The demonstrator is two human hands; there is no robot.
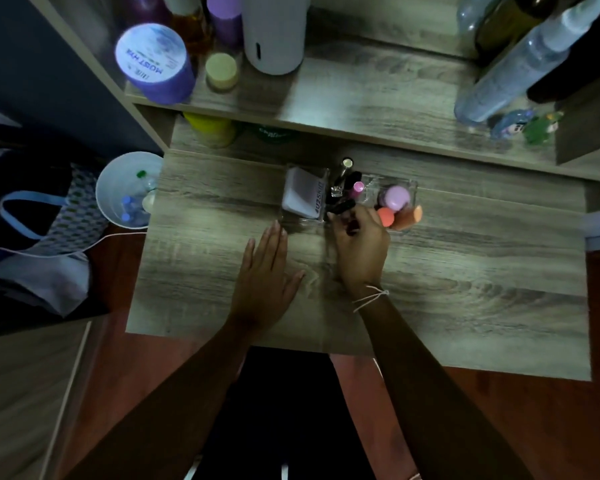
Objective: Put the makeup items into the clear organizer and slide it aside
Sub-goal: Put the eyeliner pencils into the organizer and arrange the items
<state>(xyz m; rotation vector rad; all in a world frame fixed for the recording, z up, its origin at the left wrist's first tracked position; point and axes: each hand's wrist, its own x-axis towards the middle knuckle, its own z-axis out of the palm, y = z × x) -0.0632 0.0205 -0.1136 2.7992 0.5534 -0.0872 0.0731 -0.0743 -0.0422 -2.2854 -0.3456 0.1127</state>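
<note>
The left hand (pixel 264 271) lies flat, palm down, on the wooden desk (pixel 465 271). Its fingers (pixel 274 237) are extended and close together, holding nothing; the fingertips stop just short of the near left corner of the clear organizer (pixel 302 221).

The right hand (pixel 362 249) is just beside the left, with a thin string bracelet (pixel 369 296) at the wrist. Its fingers (pixel 343 221) are curled at the organizer's near edge around a small dark item (pixel 352 230); the item is too dark and blurred to identify, and how firm the grip is cannot be told.

Directly beyond the right fingers, the organizer's middle section holds upright tubes, including one with a pink cap (pixel 357 187). Beyond the left fingers, the left compartment holds a white box (pixel 303 197) leaning at an angle. To the right of the right fingers, the right compartment holds a lilac-capped item (pixel 396 197) and orange sponges (pixel 400 216).

Farther back, a raised shelf (pixel 378 95) carries a purple tub (pixel 155 64) and a white cylinder (pixel 274 32).
</note>
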